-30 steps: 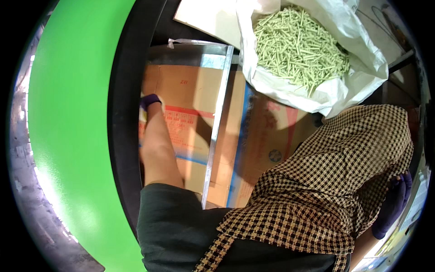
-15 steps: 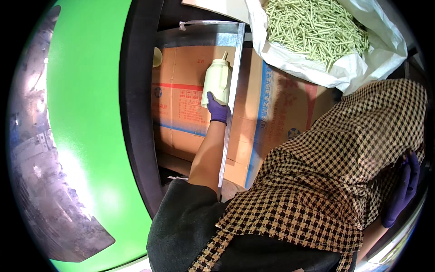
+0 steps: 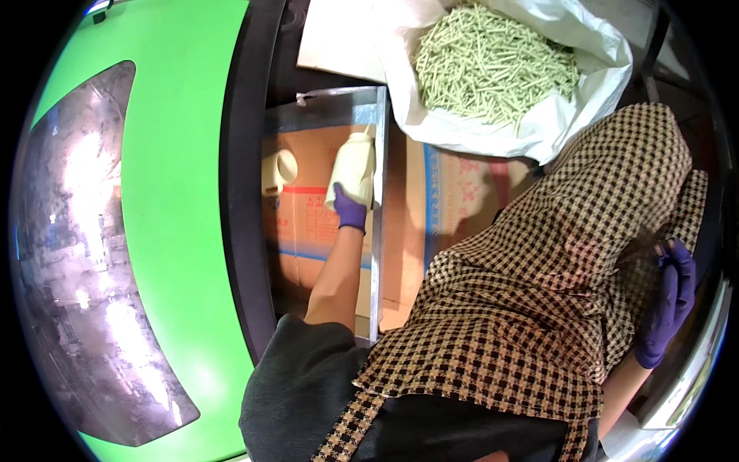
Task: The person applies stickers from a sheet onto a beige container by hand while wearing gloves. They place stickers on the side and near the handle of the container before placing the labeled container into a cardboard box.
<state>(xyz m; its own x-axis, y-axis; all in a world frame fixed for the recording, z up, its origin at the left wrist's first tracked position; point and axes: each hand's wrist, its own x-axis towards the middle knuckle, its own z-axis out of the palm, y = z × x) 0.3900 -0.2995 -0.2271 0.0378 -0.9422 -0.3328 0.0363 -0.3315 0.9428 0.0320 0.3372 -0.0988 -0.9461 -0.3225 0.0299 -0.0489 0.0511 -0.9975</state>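
Observation:
My left hand (image 3: 350, 209), in a purple glove, grips the lower end of a pale cream plastic bottle-shaped piece (image 3: 354, 171). A thin spike juts from the piece's far end. It lies slantwise over the printed cardboard (image 3: 308, 223), beside the metal frame's right rail. To its left, a second cream piece (image 3: 280, 171) with a round open end comes out past the black edge. At the far right, my right hand (image 3: 670, 304), also gloved in purple, rests by the checked apron (image 3: 531, 308). Its fingers are stretched and slightly bent, with nothing seen in them.
A metal frame (image 3: 378, 231) borders the cardboard-lined opening. On the left stands a green machine panel (image 3: 181, 231) with a dark window (image 3: 100, 254) and a black edge strip (image 3: 245, 200). Beyond my knees is an open white sack (image 3: 431, 135) full of pale green sticks (image 3: 496, 69).
The view has shifted. The second cream piece shows more fully and has come rightward from the black edge. My left hand still grips the bottle-shaped piece; my right hand stays by the apron.

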